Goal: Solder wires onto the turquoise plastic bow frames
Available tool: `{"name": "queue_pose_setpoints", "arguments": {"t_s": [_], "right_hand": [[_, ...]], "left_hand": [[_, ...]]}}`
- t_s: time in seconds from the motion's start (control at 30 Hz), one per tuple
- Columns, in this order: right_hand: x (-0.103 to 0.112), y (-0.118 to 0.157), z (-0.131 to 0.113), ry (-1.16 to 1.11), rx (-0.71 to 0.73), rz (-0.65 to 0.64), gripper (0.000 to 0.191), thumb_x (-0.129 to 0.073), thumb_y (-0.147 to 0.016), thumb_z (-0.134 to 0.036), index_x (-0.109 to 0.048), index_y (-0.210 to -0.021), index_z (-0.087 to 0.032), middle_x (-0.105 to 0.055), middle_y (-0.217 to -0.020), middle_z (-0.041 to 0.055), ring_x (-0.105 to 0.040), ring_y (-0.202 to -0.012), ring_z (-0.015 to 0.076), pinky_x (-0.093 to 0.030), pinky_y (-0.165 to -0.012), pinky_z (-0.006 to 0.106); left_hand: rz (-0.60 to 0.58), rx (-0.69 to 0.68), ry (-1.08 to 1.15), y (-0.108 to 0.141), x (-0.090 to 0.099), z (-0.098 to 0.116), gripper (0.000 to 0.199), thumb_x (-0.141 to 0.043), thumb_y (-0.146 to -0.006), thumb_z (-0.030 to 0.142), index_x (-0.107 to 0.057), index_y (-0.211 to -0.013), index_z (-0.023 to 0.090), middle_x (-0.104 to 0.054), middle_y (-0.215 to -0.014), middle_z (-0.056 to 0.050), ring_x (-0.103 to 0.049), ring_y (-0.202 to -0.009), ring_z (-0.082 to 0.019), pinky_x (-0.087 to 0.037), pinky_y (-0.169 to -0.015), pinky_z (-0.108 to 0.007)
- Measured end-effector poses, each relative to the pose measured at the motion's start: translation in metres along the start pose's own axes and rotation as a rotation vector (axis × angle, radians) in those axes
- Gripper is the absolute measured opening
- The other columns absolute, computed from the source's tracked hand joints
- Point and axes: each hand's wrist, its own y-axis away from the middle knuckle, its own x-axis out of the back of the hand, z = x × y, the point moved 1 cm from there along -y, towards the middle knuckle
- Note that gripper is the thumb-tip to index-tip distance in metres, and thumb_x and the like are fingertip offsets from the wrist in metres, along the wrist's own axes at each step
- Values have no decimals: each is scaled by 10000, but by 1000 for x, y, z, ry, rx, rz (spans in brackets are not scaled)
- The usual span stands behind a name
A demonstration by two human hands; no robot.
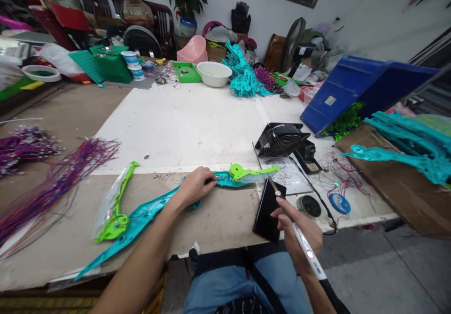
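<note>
My left hand is closed on the middle of a long turquoise plastic piece lying along the table's near edge. A green part with clear film rests near the piece's left end, and another green part sits on its right end. In my right hand is a white soldering iron, its tip pointing up and left, above a black phone-like slab and apart from the turquoise piece. What my left fingertips pinch is too small to make out.
A black fan stands right of centre, near a round tin and blue spool. Purple-red wire bundles lie left. A blue bin and turquoise parts are right. A person sits at the back.
</note>
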Motion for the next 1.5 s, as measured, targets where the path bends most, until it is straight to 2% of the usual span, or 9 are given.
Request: {"name": "queue_pose_setpoints", "arguments": {"t_s": [0.07, 0.13, 0.27, 0.33, 0.5, 0.77, 1.17, 1.33, 1.5], "right_hand": [[7, 3, 6, -3, -39, 10, 265, -521, -932, -268, -645, -1151, -186, -699, -719, 13, -648, -554, 123, -542, -611, 239], [13, 5, 11, -2, -45, 8, 259, -516, -935, -285, -656, -1124, -178, -703, -728, 17, -648, -552, 121, -537, -598, 233], [21, 6, 16, 10, -2, 23, 209, -539, -920, -255, -675, -1059, -177, -705, -742, 26, -666, -595, 134, -543, -621, 240], [24, 7, 17, -10, 39, 25, 201, -556, -906, -212, -670, -1070, -183, -702, -743, 23, -668, -601, 134, -546, -624, 240], [33, 12, 22, -11, 55, 40, 213, -561, -896, -183, -671, -1078, -190, -709, -762, 27, -677, -612, 138, -551, -633, 241], [48, 18, 36, -3, -44, 109, 183, -576, -893, -219, -691, -1031, -192, -718, -782, 32, -688, -641, 147, -552, -634, 237], [44, 22, 39, -18, -22, 76, 215, -566, -891, -175, -675, -1075, -195, -705, -756, 21, -679, -625, 141, -551, -651, 244], [41, 21, 36, -40, -36, 97, 207, -578, -887, -194, -678, -1068, -204, -698, -741, 19, -670, -621, 144, -548, -658, 254], [35, 17, 28, -82, -10, 73, 263, -521, -929, -284, -657, -1135, -195, -682, -758, 36, -653, -635, 149, -537, -656, 274]], "left_hand": [[86, -11, -30, 0, 2, 2, 242, -576, -837, 276, -620, -1045, 159, -619, -997, -100, -553, -970, -233, -461, -849, -359], [157, -58, -111, -2, 2, 9, 532, -641, -808, 349, -500, -1281, 150, -537, -1218, -162, -484, -1140, -287, -428, -956, -428], [90, -141, -288, -11, -14, 32, 815, -733, -734, 388, -332, -1430, 244, -302, -1485, -179, -245, -1372, -385, -314, -1061, -542], [41, -129, -347, -16, -25, 40, 792, -734, -740, 362, -347, -1422, 251, -315, -1484, -181, -244, -1378, -393, -292, -1068, -558], [-27, -131, -385, -21, -45, 40, 616, -601, -847, 235, -366, -1417, 227, -557, -1222, -153, -523, -1129, -291, -413, -966, -463], [95, -192, -268, -17, -52, 27, 539, -542, -871, 200, -428, -1389, 292, -532, -1192, -137, -515, -1091, -266, -444, -933, -446], [43, -187, -266, -16, -45, 31, 575, -529, -885, 254, -359, -1434, 273, -538, -1227, -140, -511, -1106, -280, -438, -939, -457], [45, -172, -138, -12, -32, 31, 766, -606, -843, 291, -191, -1487, 278, -502, -1307, -125, -474, -1191, -273, -398, -1008, -462], [173, -88, -97, -7, -10, 17, 406, -506, -894, 291, -502, -1287, 188, -557, -1229, -129, -490, -1155, -260, -414, -986, -421]]}}
